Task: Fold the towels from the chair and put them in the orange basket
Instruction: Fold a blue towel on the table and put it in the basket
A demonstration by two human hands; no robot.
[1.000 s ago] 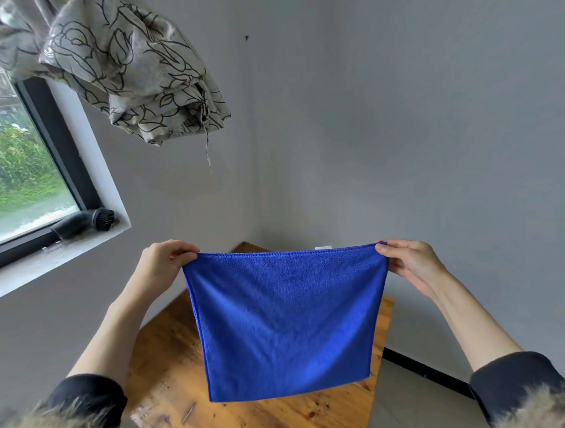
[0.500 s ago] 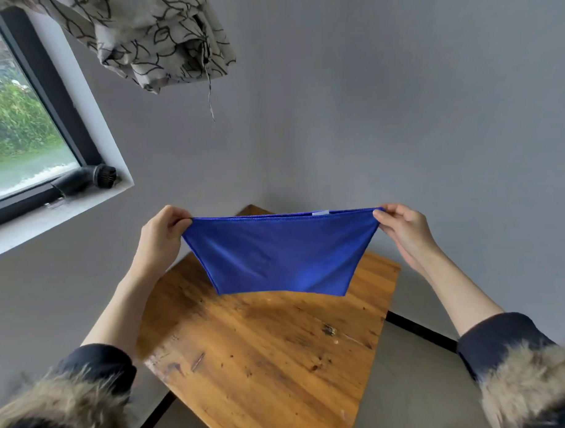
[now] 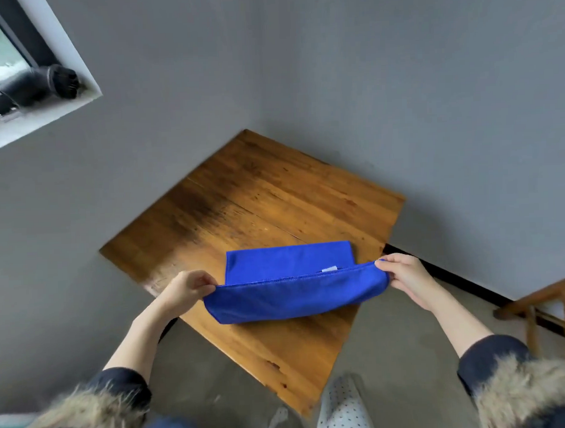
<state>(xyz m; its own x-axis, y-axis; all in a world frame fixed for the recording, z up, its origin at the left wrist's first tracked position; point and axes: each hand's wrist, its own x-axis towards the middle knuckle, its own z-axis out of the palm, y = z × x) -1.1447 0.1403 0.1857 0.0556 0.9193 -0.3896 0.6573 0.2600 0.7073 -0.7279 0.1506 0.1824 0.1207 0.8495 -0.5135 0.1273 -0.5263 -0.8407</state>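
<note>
- I see the blue towel [image 3: 293,296], soft napped microfibre with a stitched hem, doubled over on the worktop [image 3: 249,208], a worn, dark-stained wooden square.
- My left hand [image 3: 187,289] pinches the near-left corner, fingers clamped on the hem; my right hand [image 3: 405,276] pinches the near-right corner likewise.
- The towel sits toward the worktop's near side, bare wood beyond it up to the grey walls.
- A small white tag [image 3: 329,269] shows inside the fold.
</note>
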